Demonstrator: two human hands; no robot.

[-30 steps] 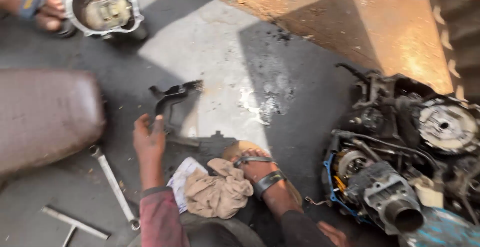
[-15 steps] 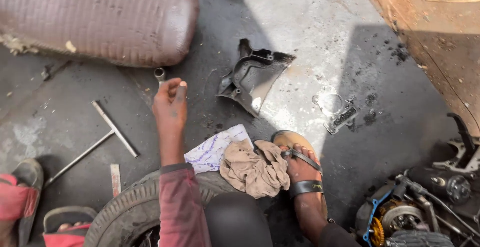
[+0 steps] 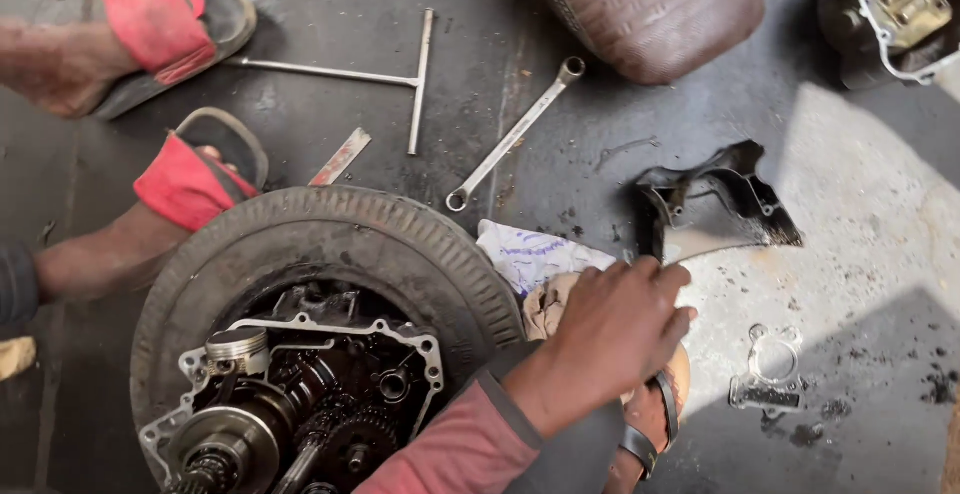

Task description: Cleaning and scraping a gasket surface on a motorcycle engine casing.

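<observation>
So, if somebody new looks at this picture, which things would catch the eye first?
Probably the open engine case with its gears, lying inside a black tyre at lower left. Next, the hand at centre bottom, resting over a cloth beside the tyre. Then the red sandals at upper left, near a T-handle wrench on the floor.
</observation>
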